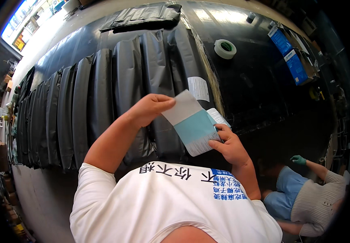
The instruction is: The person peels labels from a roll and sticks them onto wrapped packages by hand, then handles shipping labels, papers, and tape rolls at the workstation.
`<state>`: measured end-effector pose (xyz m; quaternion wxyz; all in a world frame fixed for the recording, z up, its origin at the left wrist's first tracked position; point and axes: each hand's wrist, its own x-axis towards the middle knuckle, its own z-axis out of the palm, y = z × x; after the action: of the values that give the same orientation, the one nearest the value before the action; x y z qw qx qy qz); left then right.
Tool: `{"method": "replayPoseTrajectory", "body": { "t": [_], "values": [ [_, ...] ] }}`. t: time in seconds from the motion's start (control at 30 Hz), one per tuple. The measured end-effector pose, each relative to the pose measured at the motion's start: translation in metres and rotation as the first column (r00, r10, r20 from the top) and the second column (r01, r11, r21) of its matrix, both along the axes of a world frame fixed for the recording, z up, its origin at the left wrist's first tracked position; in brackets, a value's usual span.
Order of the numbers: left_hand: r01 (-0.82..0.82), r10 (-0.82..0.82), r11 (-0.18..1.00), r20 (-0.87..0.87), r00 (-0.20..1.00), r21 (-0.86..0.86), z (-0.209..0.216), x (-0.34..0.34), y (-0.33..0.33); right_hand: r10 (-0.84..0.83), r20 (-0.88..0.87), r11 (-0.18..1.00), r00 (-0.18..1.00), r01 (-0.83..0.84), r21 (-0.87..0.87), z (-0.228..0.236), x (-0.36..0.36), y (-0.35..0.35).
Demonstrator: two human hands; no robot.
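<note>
My left hand (152,108) pinches the upper left corner of a label sheet (192,125), with fingers closed. The sheet has a plain whitish top, a pale blue middle and a printed white lower end. My right hand (232,145) grips its lower right edge between thumb and fingers. Another printed paper (218,116) shows just behind the sheet, above my right fingers; I cannot tell whether that hand holds it too. Beyond the sheet, a white printed label (198,88) lies on one of the long packages wrapped in black plastic (158,65).
More black-wrapped packages (81,109) lie in a row leftward. Folded black plastic (146,18) sits at the far side. A tape roll (225,49) and blue boxes (298,67) stand on the dark table (247,85). A gloved person (312,194) is at the lower right.
</note>
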<state>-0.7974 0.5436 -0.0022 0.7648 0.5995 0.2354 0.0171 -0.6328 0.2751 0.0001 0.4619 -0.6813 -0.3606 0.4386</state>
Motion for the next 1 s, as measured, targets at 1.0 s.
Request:
{"method": "replayPoseTrajectory", "body": {
  "t": [1.0],
  "values": [
    [0.123,0.087,-0.261,-0.104,0.991,0.957,-0.083,-0.025,0.005,-0.074,-0.43,0.99,0.9,0.119,0.081,-0.027,0.03,-0.034]
  ]
}}
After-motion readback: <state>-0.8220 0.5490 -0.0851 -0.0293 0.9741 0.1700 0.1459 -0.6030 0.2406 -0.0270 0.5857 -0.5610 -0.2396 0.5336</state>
